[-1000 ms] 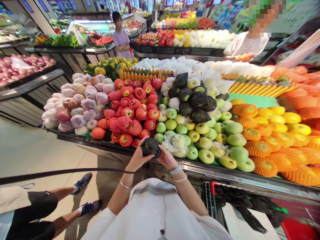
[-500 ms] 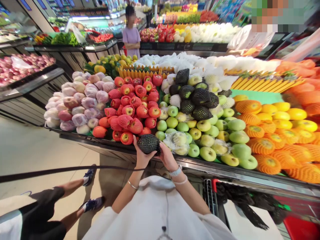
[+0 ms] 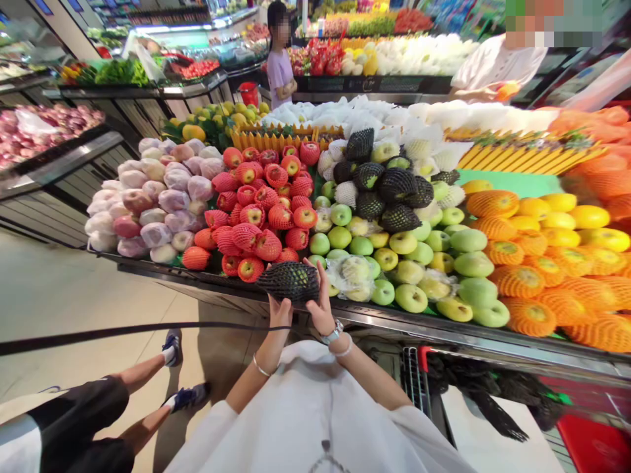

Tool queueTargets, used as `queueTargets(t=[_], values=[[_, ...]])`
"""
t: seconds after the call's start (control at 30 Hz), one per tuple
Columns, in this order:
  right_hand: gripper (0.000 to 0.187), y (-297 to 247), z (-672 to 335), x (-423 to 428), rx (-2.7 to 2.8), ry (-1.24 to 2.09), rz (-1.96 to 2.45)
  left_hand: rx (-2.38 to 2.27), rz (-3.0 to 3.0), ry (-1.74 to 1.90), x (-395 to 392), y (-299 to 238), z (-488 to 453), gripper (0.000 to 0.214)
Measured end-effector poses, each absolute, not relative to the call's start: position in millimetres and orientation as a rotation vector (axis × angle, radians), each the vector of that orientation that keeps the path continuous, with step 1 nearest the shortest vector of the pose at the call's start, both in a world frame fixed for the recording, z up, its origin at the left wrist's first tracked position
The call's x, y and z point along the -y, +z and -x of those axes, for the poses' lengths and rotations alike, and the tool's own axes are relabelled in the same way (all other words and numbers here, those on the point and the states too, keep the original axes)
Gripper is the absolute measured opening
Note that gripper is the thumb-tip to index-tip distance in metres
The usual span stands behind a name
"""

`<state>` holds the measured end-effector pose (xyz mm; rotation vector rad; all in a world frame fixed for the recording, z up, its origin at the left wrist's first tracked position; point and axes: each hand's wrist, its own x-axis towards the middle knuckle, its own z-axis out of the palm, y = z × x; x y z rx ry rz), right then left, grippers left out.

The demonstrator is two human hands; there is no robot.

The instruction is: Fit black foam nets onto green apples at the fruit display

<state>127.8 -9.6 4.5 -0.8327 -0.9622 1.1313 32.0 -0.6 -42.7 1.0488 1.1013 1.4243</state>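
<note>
A fruit in a black foam net [image 3: 290, 282] is held between both hands, just over the front edge of the fruit stand. My left hand [image 3: 279, 311] grips it from below and the left, thumb up against the net. My right hand [image 3: 321, 307] closes on its right end, with fingers behind and thumb in front. Green skin shows faintly through the mesh; the kind of fruit is unclear. Just beyond lie red-netted apples [image 3: 252, 215] and green apples [image 3: 411, 297]. More black-netted fruit [image 3: 397, 186] is piled farther back.
Plastic-wrapped fruit [image 3: 177, 200] fills the stand's left side, orange-netted fruit [image 3: 520, 279] its right. A shopping cart [image 3: 422, 387] with black bags is at my right. A person's legs [image 3: 148, 371] are at left. Other people stand beyond the stand.
Both hands have turned the black-netted fruit, so its gathered net end now points left and greener skin shows. It sits slightly lower. The person in purple has shifted right.
</note>
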Motion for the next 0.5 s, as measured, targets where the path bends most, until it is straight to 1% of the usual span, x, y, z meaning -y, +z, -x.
queueTargets(t=[0.1, 0.17, 0.23, 0.33, 0.4, 0.43, 0.47, 0.5], values=[[0.064, -4, -119, 0, 0.487, 1.183, 0.758, -1.054, -1.068, 1.416, 5, -32, -42, 0.080], [0.053, -7, -121, -7, 0.231, 1.286, 0.699, -1.035, -1.228, 1.440, 2, -22, -44, 0.076], [0.045, -10, -126, -12, 0.087, 1.367, 0.673, -1.018, -1.374, 1.473, -5, -10, -40, 0.070], [0.037, -14, -134, -13, 0.039, 1.384, 0.703, -0.936, -1.444, 1.434, -15, 9, -28, 0.069], [0.035, -17, -136, -12, 0.113, 1.357, 0.748, -0.908, -1.444, 1.339, -17, 18, -25, 0.073], [0.034, -17, -136, -11, 0.182, 1.323, 0.781, -0.926, -1.429, 1.302, -17, 21, -26, 0.072], [0.033, -16, -135, -10, 0.262, 1.273, 0.822, -0.962, -1.392, 1.289, -16, 21, -28, 0.065], [0.032, -14, -134, -8, 0.340, 1.209, 0.872, -1.003, -1.318, 1.309, -15, 20, -33, 0.054]])
